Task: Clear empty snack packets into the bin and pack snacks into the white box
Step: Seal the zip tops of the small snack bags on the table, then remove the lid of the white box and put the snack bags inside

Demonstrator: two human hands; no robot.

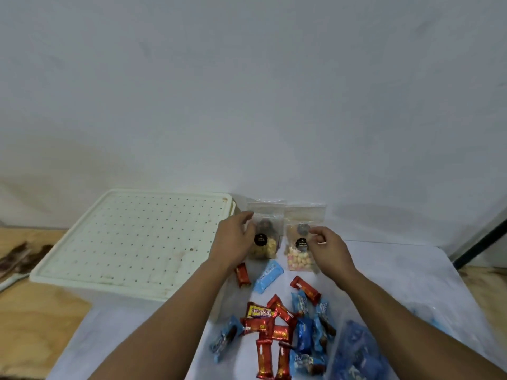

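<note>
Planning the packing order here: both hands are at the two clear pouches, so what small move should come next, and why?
Probably take off the perforated lid: it covers the white box, so neither pouch can go in. The left hand is nearest it.

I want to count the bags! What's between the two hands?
In the head view, two clear snack bags stand side by side between the left hand and right hand, each hand touching one.

Square white plastic box lid (131, 237): matt, perforated, stained. Two clear glossy plastic pouches (300, 242) (black round labels). Red foil-look snack wrappers (264, 357) shiny and crinkled; blue ones (267, 277) glossy film. White table cover (397, 275) matt. Bare light plywood (35, 325), unfinished grain.
</note>
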